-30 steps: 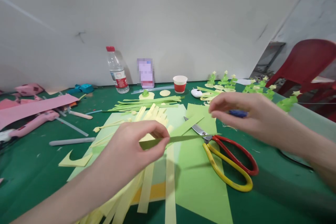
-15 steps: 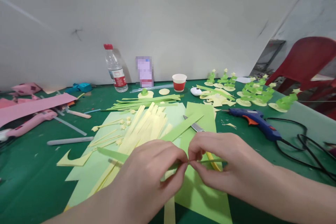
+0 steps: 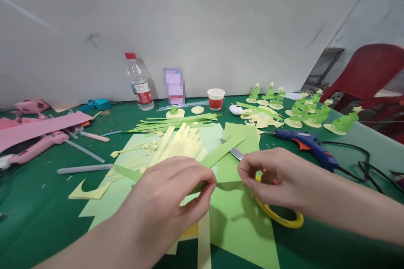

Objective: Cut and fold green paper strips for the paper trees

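Observation:
My left hand [image 3: 176,197] is closed in a pinch on a green paper strip [image 3: 230,186], whose other part sticks out behind the hand to the left. The stretch between my hands looks slightly curved. My right hand [image 3: 271,176], also pinched, has its fingertips at the strip's right end. Beneath the right hand lie scissors [image 3: 280,220] with yellow handles, their blades pointing away to the left. They rest on green paper sheets [image 3: 243,235]. Another wide green strip [image 3: 224,151] lies across the blades' left side. Pale yellow strips [image 3: 176,145] are piled beyond my left hand.
A blue glue gun [image 3: 309,147] with a black cable sits at the right. Several small spiral paper trees [image 3: 311,111] stand behind it. A paper cup [image 3: 216,99] and water bottle [image 3: 140,86] stand by the white panel. A pink glue gun [image 3: 38,149] lies left.
My hands have moved apart, the right one going right and the left one slightly left. More of the green strip shows between them, and the scissors' yellow handle is now uncovered.

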A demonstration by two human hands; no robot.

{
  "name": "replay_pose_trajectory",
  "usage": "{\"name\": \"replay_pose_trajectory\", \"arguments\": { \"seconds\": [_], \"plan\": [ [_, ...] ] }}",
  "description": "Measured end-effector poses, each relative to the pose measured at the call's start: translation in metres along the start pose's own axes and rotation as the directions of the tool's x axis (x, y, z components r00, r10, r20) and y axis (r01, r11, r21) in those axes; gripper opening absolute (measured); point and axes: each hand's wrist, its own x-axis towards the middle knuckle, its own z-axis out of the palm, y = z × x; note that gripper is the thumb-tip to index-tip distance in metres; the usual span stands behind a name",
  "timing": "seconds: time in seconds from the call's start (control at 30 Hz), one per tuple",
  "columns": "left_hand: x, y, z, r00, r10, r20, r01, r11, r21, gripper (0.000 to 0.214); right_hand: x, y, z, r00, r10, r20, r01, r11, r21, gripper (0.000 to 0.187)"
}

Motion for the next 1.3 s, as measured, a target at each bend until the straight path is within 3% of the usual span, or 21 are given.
{"name": "replay_pose_trajectory", "arguments": {
  "seconds": [0.23, 0.33, 0.43, 0.5, 0.57, 0.63, 0.7, 0.77, 0.87, 1.1, 1.3],
  "plan": [
    [0.004, -0.002, -0.011, 0.999, 0.023, -0.031, -0.019, 0.992, 0.125, 0.012, 0.000, 0.006, -0.023, 0.984, 0.075, 0.164, -0.101, 0.982, 0.157, 0.012],
    [0.006, -0.004, -0.017, 0.999, 0.004, -0.036, 0.001, 0.989, 0.148, 0.010, 0.000, 0.012, -0.036, 0.984, 0.060, 0.165, -0.083, 0.987, 0.139, 0.016],
    [0.008, -0.004, -0.023, 0.999, -0.028, -0.046, 0.034, 0.990, 0.136, 0.010, 0.000, 0.020, -0.050, 0.997, 0.056, 0.057, -0.053, 0.998, -0.045, 0.021],
    [0.009, -0.004, -0.022, 0.997, -0.062, -0.034, 0.065, 0.993, 0.098, 0.010, 0.000, 0.022, -0.054, 0.996, 0.017, -0.093, -0.035, 0.979, -0.203, 0.022],
    [0.008, -0.003, -0.016, 0.996, -0.091, -0.001, 0.091, 0.995, 0.039, 0.010, -0.002, 0.017, -0.047, 0.957, -0.105, -0.271, 0.022, 0.956, -0.293, 0.022],
    [0.005, -0.001, -0.006, 0.996, -0.089, 0.030, 0.089, 0.996, -0.028, 0.012, -0.004, 0.008, -0.030, 0.882, -0.287, -0.374, 0.152, 0.924, -0.351, 0.021],
    [0.001, 0.002, 0.005, 0.996, -0.069, 0.054, 0.073, 0.995, -0.067, 0.014, -0.007, 0.000, -0.008, 0.853, -0.442, -0.278, 0.293, 0.846, -0.446, 0.018],
    [-0.001, 0.006, 0.013, 0.996, -0.054, 0.067, 0.059, 0.995, -0.074, 0.016, -0.009, -0.004, 0.013, 0.852, -0.496, -0.169, 0.361, 0.789, -0.497, 0.010],
    [-0.003, 0.007, 0.016, 0.996, -0.054, 0.070, 0.059, 0.996, -0.073, 0.018, -0.009, -0.004, 0.026, 0.849, -0.517, -0.111, 0.399, 0.764, -0.507, 0.024],
    [-0.003, -0.006, 0.014, 0.996, -0.079, 0.043, 0.085, 0.984, -0.158, 0.015, -0.009, -0.002, 0.014, 0.885, -0.448, -0.129, 0.347, 0.818, -0.460, 0.030],
    [0.006, -0.008, 0.001, 0.966, -0.211, 0.146, 0.235, 0.956, -0.177, 0.015, -0.014, -0.002, -0.002, 0.902, -0.417, -0.113, 0.312, 0.810, -0.497, 0.034]
  ]
}}
